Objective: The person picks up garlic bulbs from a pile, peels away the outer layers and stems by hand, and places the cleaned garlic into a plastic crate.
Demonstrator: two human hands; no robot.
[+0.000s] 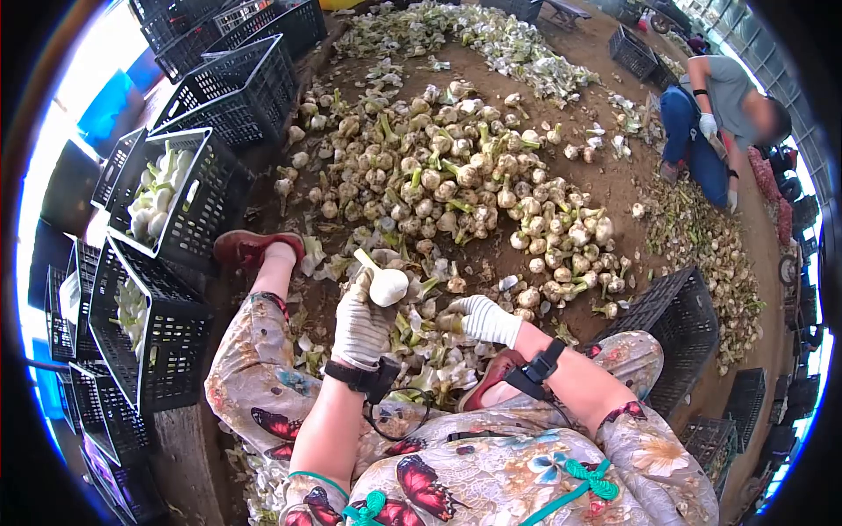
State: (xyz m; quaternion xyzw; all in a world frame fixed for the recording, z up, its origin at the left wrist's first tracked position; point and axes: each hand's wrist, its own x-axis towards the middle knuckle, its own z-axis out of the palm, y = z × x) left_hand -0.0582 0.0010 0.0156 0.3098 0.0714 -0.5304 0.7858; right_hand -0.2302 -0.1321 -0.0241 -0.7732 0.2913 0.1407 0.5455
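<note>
My left hand (356,323), in a striped white work glove, is closed around a clean white garlic bulb (388,287) with a short stem pointing up and left. To its right, my right hand (484,319), gloved the same way, has its fingers curled together; whatever they hold, if anything, is hidden. Under and between both hands lie loose garlic skins and leaf scraps (430,355). Just beyond stretches a large heap of soil-stained garlic bulbs (438,167) with cut stems, spread over the bare ground.
Black plastic crates line my left side; one crate (210,188) holds cleaned white garlic. Another black crate (675,324) leans by my right knee. A co-worker (724,110) bends over a second garlic pile (702,237) at right. More skins (517,53) lie at the back.
</note>
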